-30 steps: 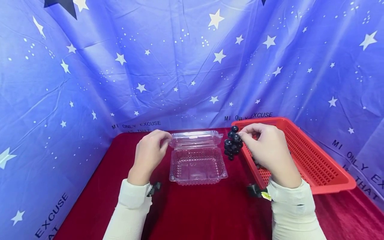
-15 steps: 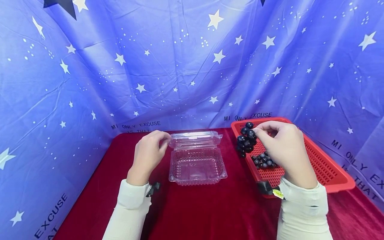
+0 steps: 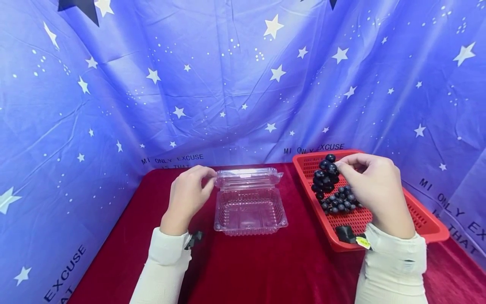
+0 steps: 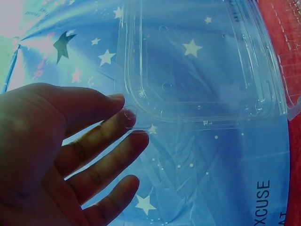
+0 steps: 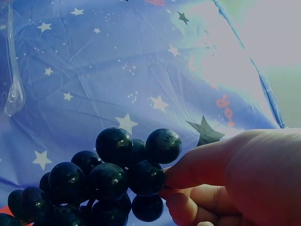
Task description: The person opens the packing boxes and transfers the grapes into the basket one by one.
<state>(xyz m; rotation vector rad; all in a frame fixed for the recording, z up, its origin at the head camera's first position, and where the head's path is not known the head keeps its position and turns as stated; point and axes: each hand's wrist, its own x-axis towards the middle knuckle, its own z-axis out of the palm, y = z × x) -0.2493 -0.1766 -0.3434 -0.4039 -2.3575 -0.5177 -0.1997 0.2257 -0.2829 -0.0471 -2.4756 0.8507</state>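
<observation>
A clear plastic clamshell container (image 3: 250, 211) sits mid-table with its lid (image 3: 247, 177) raised at the back. My left hand (image 3: 187, 196) pinches the lid's left corner; in the left wrist view, thumb and index finger meet at the corner tab (image 4: 138, 123). To the right, my right hand (image 3: 377, 192) pinches the upper end of a bunch of dark grapes (image 3: 324, 175), which hangs over the left part of a red basket (image 3: 425, 234). Seen from the right wrist, thumb and fingertips hold one side of the glossy grapes (image 5: 108, 181).
A second bunch of dark grapes (image 3: 341, 200) lies inside the basket, partly behind the right hand. Red velvet cloth (image 3: 265, 270) covers the table. A blue curtain with stars (image 3: 235, 84) stands close behind and at both sides.
My right hand has moved right with the grapes, from beside the container to over the basket, uncovering the other bunch. The left hand stays at the lid's corner.
</observation>
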